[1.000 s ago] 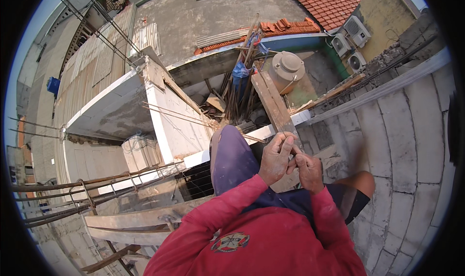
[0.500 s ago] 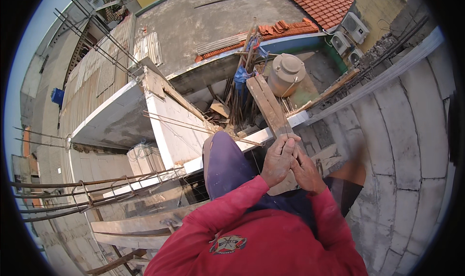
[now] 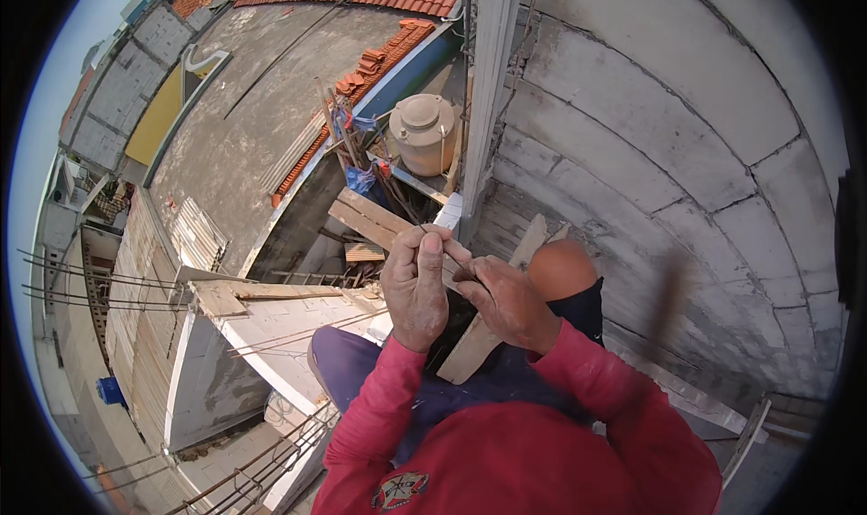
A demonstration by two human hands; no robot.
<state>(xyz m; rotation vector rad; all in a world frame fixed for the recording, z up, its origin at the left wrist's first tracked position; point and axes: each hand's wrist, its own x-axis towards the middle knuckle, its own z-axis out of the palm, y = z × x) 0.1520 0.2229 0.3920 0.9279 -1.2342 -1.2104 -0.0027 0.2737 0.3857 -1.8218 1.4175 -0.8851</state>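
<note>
My left hand (image 3: 417, 285) and my right hand (image 3: 510, 303) are close together above my lap. The left hand's thumb and fingertips pinch together, and a thin dark strand seems to show at their tips; it is too fine to name. Curled fingers on the right hand meet the left fingertips, and what they hold, if anything, is hidden. Just beyond the left hand lies a wooden plank (image 3: 366, 217). Below the hands a pale board (image 3: 470, 348) runs slantwise beside my thighs.
A grey block wall (image 3: 650, 163) rises at the right. Beyond the hands stands a beige water tank (image 3: 424, 131). Bare steel rods (image 3: 262, 461) stick out at the lower left, near a white block wall (image 3: 271, 339). Tiled and flat roofs (image 3: 244, 90) lie farther off.
The view has swung to the right, so the tank and roofs sit farther left. My hands have shifted left in the picture, and the right hand has turned, its fingers now curled beside the left fingertips.
</note>
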